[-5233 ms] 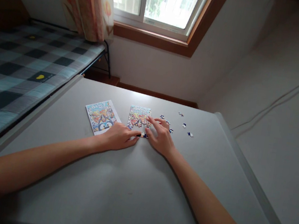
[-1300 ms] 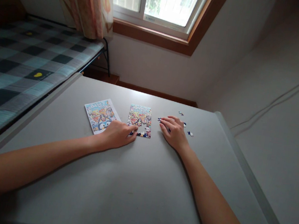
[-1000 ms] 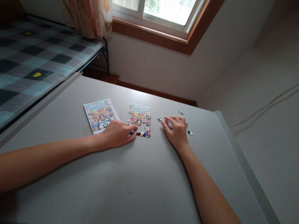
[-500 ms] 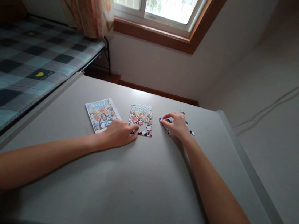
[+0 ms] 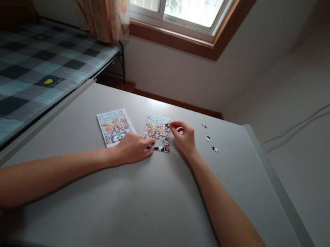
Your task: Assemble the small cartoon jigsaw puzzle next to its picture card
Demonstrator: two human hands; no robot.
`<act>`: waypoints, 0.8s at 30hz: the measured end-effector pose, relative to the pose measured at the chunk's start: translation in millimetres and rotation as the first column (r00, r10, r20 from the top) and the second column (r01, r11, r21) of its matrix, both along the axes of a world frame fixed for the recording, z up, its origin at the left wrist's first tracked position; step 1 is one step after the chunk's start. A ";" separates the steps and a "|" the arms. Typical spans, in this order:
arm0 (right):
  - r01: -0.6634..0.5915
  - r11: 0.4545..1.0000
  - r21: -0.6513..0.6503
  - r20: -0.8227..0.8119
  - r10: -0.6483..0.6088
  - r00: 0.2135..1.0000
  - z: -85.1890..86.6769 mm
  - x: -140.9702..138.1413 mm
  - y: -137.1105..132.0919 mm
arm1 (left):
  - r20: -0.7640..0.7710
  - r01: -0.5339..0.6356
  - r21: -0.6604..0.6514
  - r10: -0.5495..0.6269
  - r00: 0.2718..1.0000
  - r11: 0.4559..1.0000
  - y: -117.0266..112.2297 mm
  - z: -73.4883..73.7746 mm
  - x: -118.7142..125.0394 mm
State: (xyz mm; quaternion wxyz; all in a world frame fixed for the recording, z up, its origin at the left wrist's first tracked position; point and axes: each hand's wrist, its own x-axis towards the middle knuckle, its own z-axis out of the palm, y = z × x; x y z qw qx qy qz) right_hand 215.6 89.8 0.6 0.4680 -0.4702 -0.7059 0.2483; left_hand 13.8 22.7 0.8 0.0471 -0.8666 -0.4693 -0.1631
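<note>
A small jigsaw puzzle lies on the table, mostly joined, with a gap in its lower part where the grey tabletop shows. My left hand rests at its lower left corner, fingers stretched onto the edge, holding nothing. Between the thumb and index finger of my right hand is a dark puzzle piece, pinched just over the puzzle's upper right edge. Loose pieces lie to the right: a light one, a blue and white one and another blue and white one.
A printed picture sheet lies left of the puzzle, its lower right corner partly behind my left hand. The grey table has a bed with a checked cover at its left. A window and curtain are beyond.
My right hand has moved left from the loose pieces to the puzzle's right edge, carrying a piece. The loose pieces are now uncovered. My left hand stays at the puzzle's corner.
</note>
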 end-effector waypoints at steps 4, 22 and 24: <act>0.024 1.000 0.009 0.020 -0.024 1.000 -6.4 -4.3 -9.0 | 0.001 0.005 -0.010 -0.005 1.000 1.000 0.5 -0.5 -0.3; -0.072 0.995 0.065 0.239 0.055 0.969 -4.0 -8.8 -21.1 | -0.036 0.018 0.019 -0.018 0.999 1.000 0.8 -1.9 -1.3; -0.080 0.995 0.066 0.254 0.061 0.965 -3.2 -9.1 -21.8 | -0.036 0.016 0.011 -0.016 0.999 1.000 0.8 -1.7 -1.1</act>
